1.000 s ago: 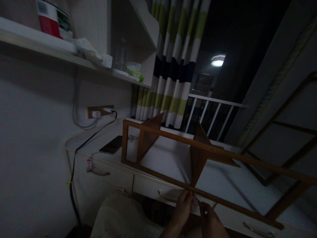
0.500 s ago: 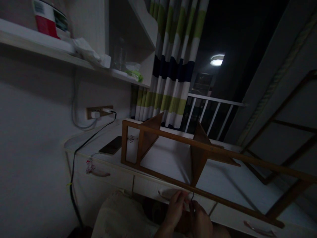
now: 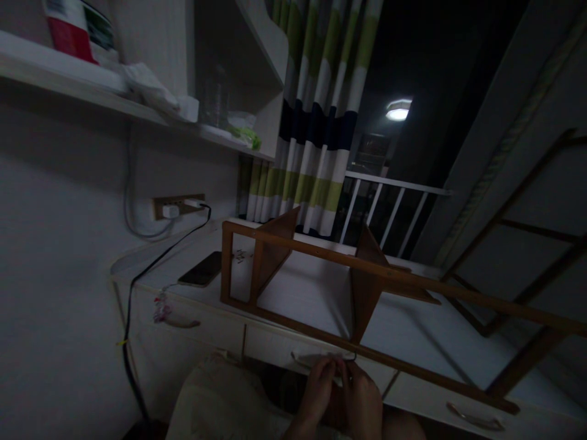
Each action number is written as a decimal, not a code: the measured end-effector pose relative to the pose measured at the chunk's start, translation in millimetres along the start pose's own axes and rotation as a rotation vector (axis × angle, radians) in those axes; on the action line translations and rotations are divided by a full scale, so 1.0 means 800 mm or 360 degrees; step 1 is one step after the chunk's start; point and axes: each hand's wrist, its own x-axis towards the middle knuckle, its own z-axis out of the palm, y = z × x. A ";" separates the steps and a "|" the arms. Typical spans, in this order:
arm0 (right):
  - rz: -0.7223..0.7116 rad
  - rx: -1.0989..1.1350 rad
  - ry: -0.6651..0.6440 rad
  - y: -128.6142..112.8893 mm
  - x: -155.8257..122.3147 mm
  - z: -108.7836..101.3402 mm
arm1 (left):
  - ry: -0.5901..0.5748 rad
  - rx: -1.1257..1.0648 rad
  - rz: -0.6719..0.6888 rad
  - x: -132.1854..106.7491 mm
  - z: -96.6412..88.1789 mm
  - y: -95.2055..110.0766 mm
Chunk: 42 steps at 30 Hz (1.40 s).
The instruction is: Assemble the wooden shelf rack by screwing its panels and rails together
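A brown wooden shelf frame [image 3: 302, 333] lies on its side along the white desk, its boards standing between two long rails. Below its front rail, my right hand [image 3: 364, 400] is closed with the fingers pinched. A thin dark bent rod, like a hex key [image 3: 354, 357], sticks out at its fingertips near the rail. My left hand [image 3: 318, 388] is closed too, its fingertips meeting those of the right. Whatever the left fingers pinch is too small and dark to make out.
On the desk [image 3: 312, 293] a phone [image 3: 202, 269] lies left of the frame, with small screws [image 3: 241, 255] behind the frame's end. A black cable [image 3: 132, 293] runs from the wall socket [image 3: 178, 206]. Another wooden frame [image 3: 527, 305] leans at the right. Drawer handles [image 3: 474, 418] project from the desk front.
My hands have come closer together, the right one shifting left so its fingertips meet the left hand's. The bent rod now shows less. The whole view has shifted slightly.
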 end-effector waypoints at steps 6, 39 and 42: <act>0.0053 0.0112 -0.0039 -0.005 0.006 -0.010 | -0.0068 -0.0029 0.0115 0.002 0.005 0.006; 0.0115 0.1052 -0.0056 -0.002 0.019 -0.024 | -0.0036 0.0396 0.0512 -0.013 0.023 0.060; 0.0131 0.1062 -0.0036 -0.002 0.018 -0.025 | -0.0013 0.0561 0.0599 -0.016 0.025 0.068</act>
